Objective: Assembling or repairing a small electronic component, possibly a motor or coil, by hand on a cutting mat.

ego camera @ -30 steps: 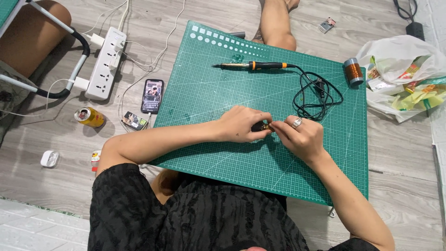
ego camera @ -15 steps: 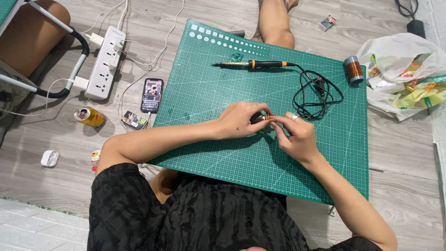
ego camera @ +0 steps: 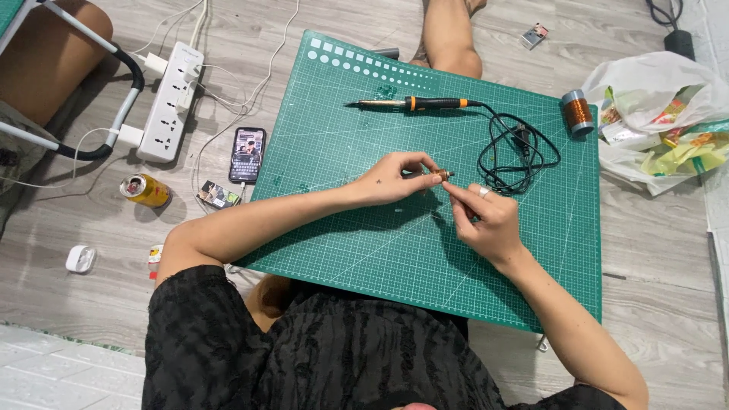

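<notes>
I see my left hand (ego camera: 395, 178) and my right hand (ego camera: 486, 220) brought close together over the dark green gridded cutting mat (ego camera: 364, 243). The left fingertips are pinched on a small copper-coloured cylindrical part (ego camera: 443, 175), which sits between the two hands, and the right fingertips reach up to touch it from below right. I cannot tell how firmly the right fingers grip it. A silver ring shows on one right finger.

Just beyond the hands lies a black soldering iron with an orange collar (ego camera: 414, 103), flat on the mat, and its black cable (ego camera: 516, 148) coils just above my right hand. Farther past the right hand stands a spool of copper wire (ego camera: 576, 112), at the mat's edge, beside a crumpled white plastic bag (ego camera: 653, 106). Well out from my left forearm, on the wooden floor, lie a black smartphone (ego camera: 247, 155), a white power strip (ego camera: 171, 102) and a yellow drink can (ego camera: 146, 190) on its side.
</notes>
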